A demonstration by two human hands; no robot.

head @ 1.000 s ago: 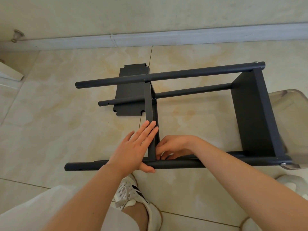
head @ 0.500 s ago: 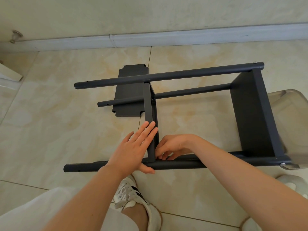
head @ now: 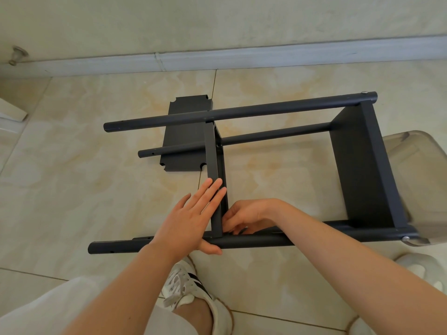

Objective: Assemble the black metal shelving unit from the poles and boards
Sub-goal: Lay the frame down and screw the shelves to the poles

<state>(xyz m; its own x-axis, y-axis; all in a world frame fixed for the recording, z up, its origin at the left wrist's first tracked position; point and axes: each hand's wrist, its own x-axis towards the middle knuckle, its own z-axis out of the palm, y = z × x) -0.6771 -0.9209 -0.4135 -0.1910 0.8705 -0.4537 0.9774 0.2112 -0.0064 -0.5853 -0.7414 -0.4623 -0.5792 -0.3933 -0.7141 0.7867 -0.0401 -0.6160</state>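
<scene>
Head view: shelving unit (head: 266, 110) lies on its side on the tiled floor (head: 72, 177), its right end propped against a translucent stool (head: 423, 180). Left hand (head: 191, 218), fingers straight, presses flat against the middle board (head: 212, 151), thumb under the near pole (head: 116, 247), apparently steadying the joint. Right hand (head: 249, 213) curls its fingers at that joint; whether it pinches a fastener is hidden. A spare board (head: 183, 131) lies beyond.
</scene>
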